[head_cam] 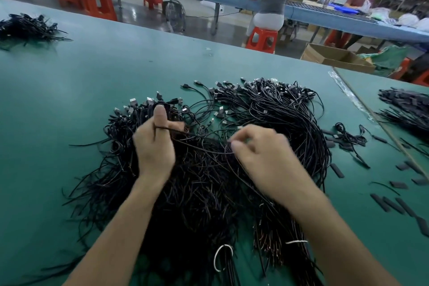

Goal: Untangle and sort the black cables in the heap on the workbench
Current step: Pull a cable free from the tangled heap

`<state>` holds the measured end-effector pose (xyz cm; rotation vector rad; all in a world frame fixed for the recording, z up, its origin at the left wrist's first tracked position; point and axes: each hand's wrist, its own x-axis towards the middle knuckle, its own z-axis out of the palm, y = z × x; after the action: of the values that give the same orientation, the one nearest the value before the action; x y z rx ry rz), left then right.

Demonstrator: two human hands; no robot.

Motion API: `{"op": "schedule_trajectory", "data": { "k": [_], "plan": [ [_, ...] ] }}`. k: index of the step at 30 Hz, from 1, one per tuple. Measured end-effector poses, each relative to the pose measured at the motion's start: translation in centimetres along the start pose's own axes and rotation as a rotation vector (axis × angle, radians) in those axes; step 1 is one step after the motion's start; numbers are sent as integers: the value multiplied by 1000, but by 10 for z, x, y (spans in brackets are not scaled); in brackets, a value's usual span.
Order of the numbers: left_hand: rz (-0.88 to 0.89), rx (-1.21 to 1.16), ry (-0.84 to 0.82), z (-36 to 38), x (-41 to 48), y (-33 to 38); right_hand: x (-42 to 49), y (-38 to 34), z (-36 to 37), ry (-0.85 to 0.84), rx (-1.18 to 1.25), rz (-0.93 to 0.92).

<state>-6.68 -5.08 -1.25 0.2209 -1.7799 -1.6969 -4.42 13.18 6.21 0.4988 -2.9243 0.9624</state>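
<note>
**Head view.** The heap of thin black cables with USB plugs [209, 181] lies at the centre of the frame on the green-surfaced desk [92, 76], under both forearms. The left hand [154, 146] grips a single black cable [202, 140], which crosses its curled fingers below the raised thumb. The right hand [262, 153], blurred, pinches the same cable between thumb and forefinger. The strand runs taut between the two hands, just above the heap.

**Risk.** The rest of the strand disappears into the mass. A sharp pull is likely to tighten a snag, drag neighbouring cables out, or strain a plug. The white tie loops [220, 258] at the lower edge may bind part of the heap.

**Surroundings.** Short black sleeve pieces [390, 202] lie scattered at right, near the heap, and a dragged cable could sweep them. A second dark pile [406, 109] lies at far right and another black bundle [27, 28] at upper left, both well apart.
</note>
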Motion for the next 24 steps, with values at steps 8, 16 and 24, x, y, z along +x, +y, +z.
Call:
{"op": "schedule_trajectory", "data": {
  "k": [8,16,24],
  "plan": [
    [436,260,-178,-21,-5,20,10,79,-18,63,-403,389],
    [419,919,-516,7,-26,8,2,23,6,-103,340,-34],
    [323,867,-484,5,-30,0,6,33,16,67,86,-7]
  ]
}}
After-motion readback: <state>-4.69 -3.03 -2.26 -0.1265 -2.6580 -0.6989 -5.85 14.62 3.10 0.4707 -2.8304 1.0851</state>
